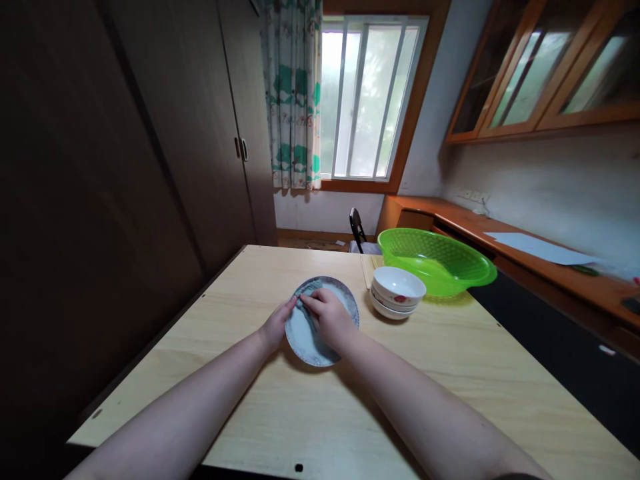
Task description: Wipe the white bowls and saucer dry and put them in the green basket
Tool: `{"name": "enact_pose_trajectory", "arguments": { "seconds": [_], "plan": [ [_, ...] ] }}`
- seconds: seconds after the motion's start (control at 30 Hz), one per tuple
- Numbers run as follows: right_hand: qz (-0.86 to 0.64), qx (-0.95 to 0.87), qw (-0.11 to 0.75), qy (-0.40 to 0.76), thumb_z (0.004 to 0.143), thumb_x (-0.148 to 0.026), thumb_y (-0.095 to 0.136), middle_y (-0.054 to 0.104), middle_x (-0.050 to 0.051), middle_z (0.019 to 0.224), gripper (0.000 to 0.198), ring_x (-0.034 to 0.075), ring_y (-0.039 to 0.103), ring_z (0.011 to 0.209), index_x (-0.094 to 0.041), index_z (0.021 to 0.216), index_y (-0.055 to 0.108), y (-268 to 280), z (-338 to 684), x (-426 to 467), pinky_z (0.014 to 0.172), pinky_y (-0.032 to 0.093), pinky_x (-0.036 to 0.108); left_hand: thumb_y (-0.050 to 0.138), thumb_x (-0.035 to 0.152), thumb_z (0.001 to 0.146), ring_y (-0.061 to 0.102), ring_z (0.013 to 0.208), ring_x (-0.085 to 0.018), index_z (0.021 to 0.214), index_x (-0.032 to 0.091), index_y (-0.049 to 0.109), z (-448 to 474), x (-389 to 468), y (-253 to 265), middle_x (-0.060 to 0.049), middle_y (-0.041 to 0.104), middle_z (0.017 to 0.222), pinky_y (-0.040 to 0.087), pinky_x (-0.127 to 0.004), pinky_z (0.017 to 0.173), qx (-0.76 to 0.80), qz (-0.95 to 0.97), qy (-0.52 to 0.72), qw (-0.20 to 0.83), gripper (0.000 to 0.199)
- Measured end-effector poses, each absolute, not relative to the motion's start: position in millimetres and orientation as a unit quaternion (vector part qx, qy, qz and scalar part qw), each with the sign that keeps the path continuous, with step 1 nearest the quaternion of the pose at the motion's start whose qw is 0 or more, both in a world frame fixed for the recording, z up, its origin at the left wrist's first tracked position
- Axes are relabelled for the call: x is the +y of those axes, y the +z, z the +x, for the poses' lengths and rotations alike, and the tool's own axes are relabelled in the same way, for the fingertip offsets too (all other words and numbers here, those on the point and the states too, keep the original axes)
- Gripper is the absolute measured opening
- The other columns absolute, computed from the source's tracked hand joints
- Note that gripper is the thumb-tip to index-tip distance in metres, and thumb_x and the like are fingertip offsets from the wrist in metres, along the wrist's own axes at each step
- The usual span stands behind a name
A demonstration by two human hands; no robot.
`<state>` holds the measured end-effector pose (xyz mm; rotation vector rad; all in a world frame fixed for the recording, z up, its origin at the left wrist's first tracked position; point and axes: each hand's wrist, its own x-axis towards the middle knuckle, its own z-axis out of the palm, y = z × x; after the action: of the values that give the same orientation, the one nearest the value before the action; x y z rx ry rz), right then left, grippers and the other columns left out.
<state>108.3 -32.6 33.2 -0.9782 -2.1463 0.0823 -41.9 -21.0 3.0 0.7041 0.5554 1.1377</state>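
Observation:
A white plate (pixel 305 340) with a blue-grey patterned rim is tilted a little above the wooden table. My left hand (pixel 278 325) grips its left edge, thumb lying over the rim. Over the plate's face, my right hand (pixel 331 319) presses a grey-green cloth (pixel 311 288) against the upper left part. The fingers of my right hand are bent round the cloth, and part of it is hidden beneath them. Right of the plate stands a stack of white bowls (pixel 399 287), the upper one marked with a red flower.
Behind the bowls sits a large green plastic basin (pixel 435 260) at the table's far right. Pale chopsticks (pixel 369 270) lie beside the bowls. The wooden table (pixel 240 400) reaches toward a dark wardrobe (pixel 165 133) on the left. A folding chair (pixel 357 227) stands beyond the far edge.

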Motion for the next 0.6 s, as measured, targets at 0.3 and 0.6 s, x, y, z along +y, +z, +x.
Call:
{"name": "enact_pose_trajectory", "arguments": {
  "seconds": [0.3, 0.6],
  "plan": [
    [-0.497, -0.763, 0.412, 0.029, 0.085, -0.011, 0.043, 0.058, 0.012, 0.099, 0.027, 0.021, 0.053, 0.093, -0.015, 0.105, 0.062, 39, 125, -13, 0.087, 0.043, 0.036, 0.064, 0.038, 0.077, 0.059, 0.109, -0.03, 0.104, 0.011, 0.066, -45, -20, 4, -0.014, 0.071, 0.099, 0.042, -0.04, 0.098, 0.24, 0.339, 0.522, 0.745, 0.039],
    [-0.433, -0.823, 0.368, 0.021, 0.088, -0.016, 0.044, 0.059, 0.011, 0.101, 0.03, 0.021, 0.054, 0.095, -0.016, 0.115, 0.057, 34, 115, -21, 0.086, 0.045, 0.035, 0.064, 0.04, 0.078, 0.061, 0.106, -0.029, 0.1, 0.01, 0.067, -44, -20, 1, -0.014, 0.071, 0.095, 0.045, -0.038, 0.095, 0.256, 0.334, 0.533, 0.734, 0.037]
  ]
}}
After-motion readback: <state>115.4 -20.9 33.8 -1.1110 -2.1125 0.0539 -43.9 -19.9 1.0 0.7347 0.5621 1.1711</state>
